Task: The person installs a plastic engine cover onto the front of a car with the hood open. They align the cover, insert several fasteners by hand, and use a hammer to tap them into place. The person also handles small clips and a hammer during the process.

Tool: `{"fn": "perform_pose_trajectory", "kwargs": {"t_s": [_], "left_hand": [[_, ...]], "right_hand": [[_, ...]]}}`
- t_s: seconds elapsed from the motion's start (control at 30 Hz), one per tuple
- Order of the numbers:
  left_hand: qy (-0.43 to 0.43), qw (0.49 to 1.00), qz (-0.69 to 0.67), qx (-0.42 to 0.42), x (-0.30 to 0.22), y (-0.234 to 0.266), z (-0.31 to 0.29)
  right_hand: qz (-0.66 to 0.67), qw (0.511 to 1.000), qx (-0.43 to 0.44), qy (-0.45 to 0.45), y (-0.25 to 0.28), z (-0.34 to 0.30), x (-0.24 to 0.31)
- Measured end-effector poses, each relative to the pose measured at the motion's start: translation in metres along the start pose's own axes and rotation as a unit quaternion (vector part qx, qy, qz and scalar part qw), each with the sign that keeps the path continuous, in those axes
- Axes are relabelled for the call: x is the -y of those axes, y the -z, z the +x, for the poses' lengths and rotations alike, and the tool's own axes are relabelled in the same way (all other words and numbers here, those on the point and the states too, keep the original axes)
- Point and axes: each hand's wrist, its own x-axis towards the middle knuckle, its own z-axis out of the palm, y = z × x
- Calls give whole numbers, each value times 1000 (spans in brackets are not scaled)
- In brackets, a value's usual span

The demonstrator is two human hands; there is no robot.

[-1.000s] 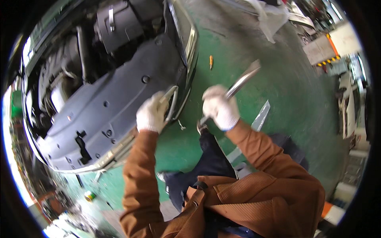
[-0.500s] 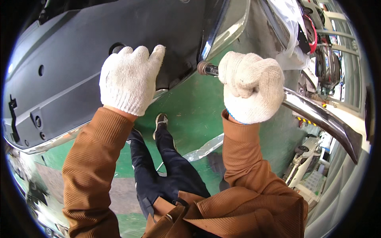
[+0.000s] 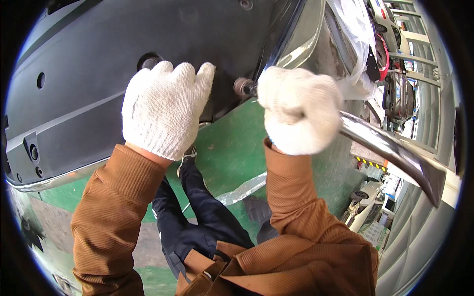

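My left hand (image 3: pixel 160 108), in a white knitted glove, is raised in front of a large dark grey panel (image 3: pixel 207 29) with holes in it. Its fingers curl away from view, with the thumb side to the right; anything inside them is hidden. Just past the knuckles, a dark round piece (image 3: pixel 149 61) shows in a panel hole. My right hand (image 3: pixel 298 111), gloved too and slightly blurred, is closed around a socket wrench (image 3: pixel 390 148). The wrench's round, brownish socket end points left, close to the panel's edge, and its shiny handle runs out to the lower right, ending flat.
A bright trim strip (image 3: pixel 74 175) borders the panel's lower edge. Clear plastic sheeting (image 3: pixel 363 69) hangs at the upper right. Below me lies a green floor (image 3: pixel 232 143) with a strip of clear film (image 3: pixel 242 190). Cars (image 3: pixel 368 197) stand farther off on the right.
My right hand has shifted left with the wrench, bringing the socket end nearer the left hand. The left hand stays beside the hole; the view has shifted slightly.
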Motion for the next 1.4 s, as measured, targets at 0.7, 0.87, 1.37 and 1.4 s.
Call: {"fn": "perform_pose_trajectory", "kwargs": {"t_s": [0.7,0.87,1.37,1.4], "left_hand": [[-15,999,-3,29,-1,4,1],[-7,1000,21,15,2,1,-2],[106,891,-427,-110,-9,23,-23],[175,730,-660,-18,-19,37,-41]], "right_hand": [[82,996,-24,-15,13,-24,-12],[62,997,2,39,14,10,22],[12,894,-188,-406,5,-76,130],[-9,863,-164,-478,2,-80,146]]}}
